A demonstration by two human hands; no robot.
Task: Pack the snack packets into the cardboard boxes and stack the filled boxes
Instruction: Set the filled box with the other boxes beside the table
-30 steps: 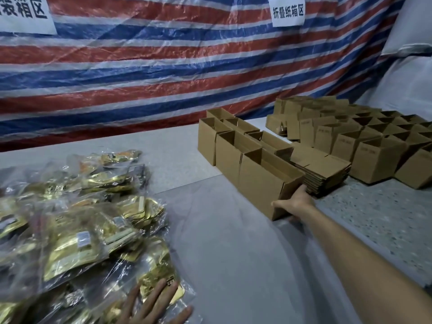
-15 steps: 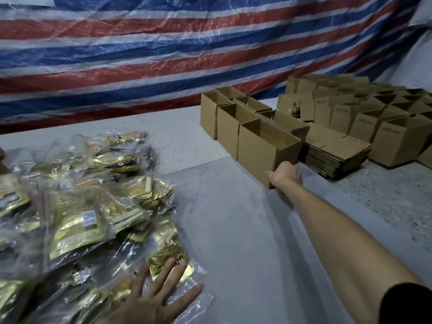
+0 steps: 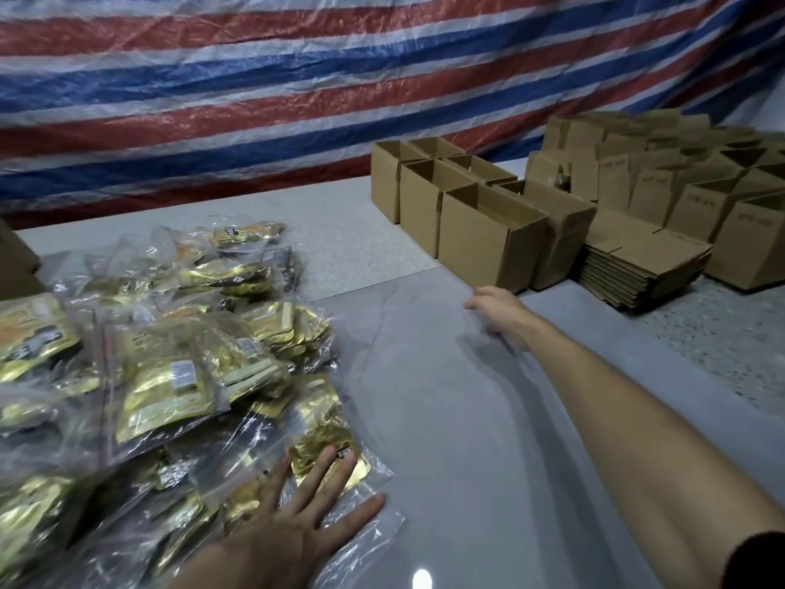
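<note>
A heap of gold snack packets (image 3: 161,384) in clear bags covers the left of the grey table (image 3: 467,440). My left hand (image 3: 297,516) lies flat with spread fingers on the nearest gold packet (image 3: 327,448) at the heap's front edge. A row of open, empty cardboard boxes stands at the back centre; the nearest box (image 3: 484,240) is at the row's front end. My right hand (image 3: 499,310) hovers low just in front of that box's near bottom corner, fingers loosely bent, holding nothing.
A stack of flattened cartons (image 3: 641,265) lies right of the row. Behind it stand several more open boxes (image 3: 701,201). A red, white and blue striped tarp (image 3: 297,99) hangs across the back. A carton edge (image 3: 17,265) shows at far left.
My right hand has let go of the nearest box's corner and drawn back a little toward me. My left hand has slid further forward onto the front packet.
</note>
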